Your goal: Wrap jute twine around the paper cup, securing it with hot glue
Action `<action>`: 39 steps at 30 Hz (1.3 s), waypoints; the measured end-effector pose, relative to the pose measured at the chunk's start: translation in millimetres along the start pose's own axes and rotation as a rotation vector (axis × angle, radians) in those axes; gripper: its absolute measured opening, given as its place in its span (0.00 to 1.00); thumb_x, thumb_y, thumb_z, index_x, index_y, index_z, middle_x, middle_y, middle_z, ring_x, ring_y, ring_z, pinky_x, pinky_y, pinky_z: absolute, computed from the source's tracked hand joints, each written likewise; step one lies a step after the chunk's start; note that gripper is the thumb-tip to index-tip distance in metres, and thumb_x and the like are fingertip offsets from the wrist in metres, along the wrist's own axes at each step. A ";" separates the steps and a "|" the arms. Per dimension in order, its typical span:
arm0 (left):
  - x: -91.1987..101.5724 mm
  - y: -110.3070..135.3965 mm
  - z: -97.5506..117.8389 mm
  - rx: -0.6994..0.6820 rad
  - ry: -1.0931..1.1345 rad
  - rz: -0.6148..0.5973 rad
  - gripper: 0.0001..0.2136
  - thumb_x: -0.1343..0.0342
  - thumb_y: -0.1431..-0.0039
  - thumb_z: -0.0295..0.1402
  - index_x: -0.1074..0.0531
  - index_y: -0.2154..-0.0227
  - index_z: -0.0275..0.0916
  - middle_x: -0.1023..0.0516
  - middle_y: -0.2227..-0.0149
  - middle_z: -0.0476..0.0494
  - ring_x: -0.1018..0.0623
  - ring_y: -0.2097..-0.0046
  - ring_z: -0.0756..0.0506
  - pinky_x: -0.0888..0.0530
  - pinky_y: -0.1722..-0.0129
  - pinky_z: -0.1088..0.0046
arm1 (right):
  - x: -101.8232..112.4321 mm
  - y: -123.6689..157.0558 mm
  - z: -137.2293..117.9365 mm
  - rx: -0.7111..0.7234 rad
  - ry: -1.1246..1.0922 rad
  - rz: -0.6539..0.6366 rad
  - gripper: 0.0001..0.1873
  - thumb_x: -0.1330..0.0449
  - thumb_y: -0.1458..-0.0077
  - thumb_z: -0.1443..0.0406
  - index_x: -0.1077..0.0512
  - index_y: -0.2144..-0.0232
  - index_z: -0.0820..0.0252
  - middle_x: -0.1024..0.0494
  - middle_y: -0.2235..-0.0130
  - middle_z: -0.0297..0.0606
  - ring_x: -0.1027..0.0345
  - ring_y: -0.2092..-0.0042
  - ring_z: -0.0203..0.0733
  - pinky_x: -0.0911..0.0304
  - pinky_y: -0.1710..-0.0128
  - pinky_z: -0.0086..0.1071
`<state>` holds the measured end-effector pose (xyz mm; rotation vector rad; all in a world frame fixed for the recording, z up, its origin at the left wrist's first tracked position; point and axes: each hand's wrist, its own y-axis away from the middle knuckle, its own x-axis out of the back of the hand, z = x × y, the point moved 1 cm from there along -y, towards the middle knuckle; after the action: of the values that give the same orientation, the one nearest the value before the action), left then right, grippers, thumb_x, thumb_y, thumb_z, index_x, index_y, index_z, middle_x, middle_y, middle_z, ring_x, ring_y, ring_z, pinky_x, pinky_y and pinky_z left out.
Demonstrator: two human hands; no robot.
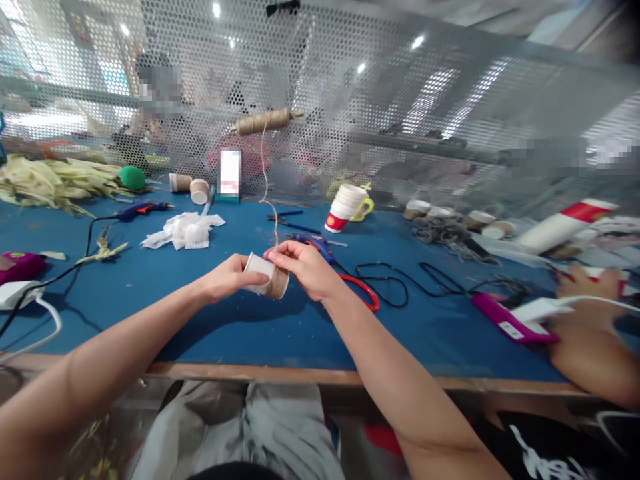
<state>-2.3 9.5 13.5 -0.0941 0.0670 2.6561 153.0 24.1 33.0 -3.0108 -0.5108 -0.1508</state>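
Left hand grips one paper cup, right hand pinches one twine strand from one spool

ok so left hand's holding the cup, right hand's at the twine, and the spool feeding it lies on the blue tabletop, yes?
One thing off: the spool isn't on the blue tabletop. The head view shows it up at the perforated screen, above the tabletop. The rest holds: left hand on the cup, right hand at the twine.
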 end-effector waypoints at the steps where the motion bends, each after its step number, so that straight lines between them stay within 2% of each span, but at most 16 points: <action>1: -0.2 0.0 0.3 0.001 0.000 0.003 0.09 0.40 0.63 0.32 0.29 0.77 0.32 0.28 0.79 0.50 0.33 0.75 0.52 0.38 0.73 0.77 | 0.6 0.0 0.0 0.018 0.018 0.007 0.10 0.37 0.60 0.61 0.32 0.76 0.62 0.27 0.70 0.34 0.36 0.68 0.34 0.41 0.63 0.31; 12: -2.4 -0.5 1.3 0.010 0.016 0.045 0.07 0.41 0.63 0.31 0.29 0.78 0.33 0.28 0.78 0.50 0.32 0.75 0.52 0.37 0.72 0.76 | 1.7 2.2 -4.5 0.142 0.111 0.040 0.11 0.39 0.58 0.59 0.32 0.75 0.61 0.28 0.71 0.34 0.38 0.70 0.33 0.41 0.67 0.30; 21: -3.8 0.1 1.4 0.001 0.009 0.033 0.08 0.41 0.63 0.30 0.29 0.77 0.32 0.28 0.78 0.50 0.31 0.75 0.52 0.37 0.72 0.77 | 3.4 -0.9 0.9 0.096 0.168 0.064 0.11 0.38 0.59 0.59 0.32 0.76 0.62 0.30 0.74 0.32 0.39 0.72 0.33 0.43 0.68 0.31; 29: -3.9 -0.1 -0.6 -0.025 -0.140 0.044 0.07 0.42 0.62 0.31 0.30 0.77 0.32 0.31 0.80 0.51 0.33 0.76 0.52 0.38 0.75 0.77 | 1.1 0.0 -0.2 0.075 0.192 0.066 0.10 0.39 0.59 0.59 0.32 0.77 0.61 0.31 0.75 0.32 0.39 0.72 0.33 0.43 0.69 0.30; 39: -10.4 2.2 -1.2 -0.030 -0.184 -0.065 0.06 0.42 0.63 0.29 0.32 0.80 0.34 0.35 0.82 0.55 0.37 0.78 0.54 0.41 0.76 0.78 | 1.7 0.5 -11.5 0.101 0.155 -0.015 0.09 0.38 0.59 0.61 0.29 0.75 0.61 0.29 0.74 0.31 0.40 0.72 0.31 0.43 0.67 0.29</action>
<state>6.0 2.7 13.2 0.1368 -0.0352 2.5883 153.7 23.0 44.6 -2.8678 -0.5094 -0.3450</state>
